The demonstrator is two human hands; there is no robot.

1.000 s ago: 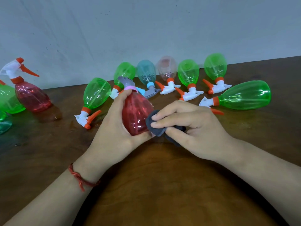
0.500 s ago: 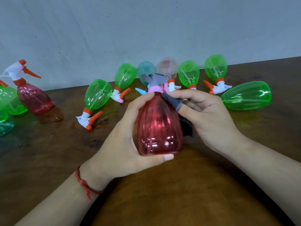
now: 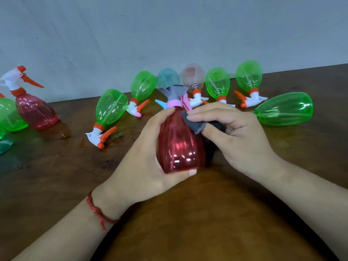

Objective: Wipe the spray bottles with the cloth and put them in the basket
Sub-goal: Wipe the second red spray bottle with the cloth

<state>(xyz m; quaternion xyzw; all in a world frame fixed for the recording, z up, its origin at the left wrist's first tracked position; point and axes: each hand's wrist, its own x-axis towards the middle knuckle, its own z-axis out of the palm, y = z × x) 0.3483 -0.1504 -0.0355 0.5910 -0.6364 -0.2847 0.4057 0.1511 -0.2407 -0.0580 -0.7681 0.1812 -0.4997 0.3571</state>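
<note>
Grey wall [image 3: 169, 34] stood at the back. A dark brown wooden worktop [image 3: 188, 223] filled the lower frame and looked wet on its left side.

Both forearms entered from the bottom edge. The left hand [image 3: 143, 159] was clamped round the red spray bottle [image 3: 178, 144], with the thumb up near the neck and the fingers wrapped behind the body. One fingertip showed under the base. The bottle was held nearly upright over the middle of the worktop, with a grey trigger head and pink collar on top. The right hand [image 3: 239, 134] was closed on the dark grey cloth [image 3: 194, 126]. The cloth lay over one fingertip, which pressed it against the bottle's right shoulder, just below the collar.

Other bottles lay on their sides in a row behind the hands:
- far-right green bottle [image 3: 284, 112], just beside the right hand
- near-left green bottle [image 3: 111, 108], orange trigger pointing toward the camera
- three green bottles nearer the wall [image 3: 143, 83] [image 3: 217, 81] [image 3: 248, 76]
- teal bottle [image 3: 167, 78] and clear pinkish bottle [image 3: 193, 75], side by side and partly hidden by the held trigger head

At far left, a second red bottle [image 3: 35, 112] stood upright, touching a green bottle cut by the frame edge [image 3: 9, 117].

A red cord bracelet [image 3: 96, 210] was on the left wrist.
</note>
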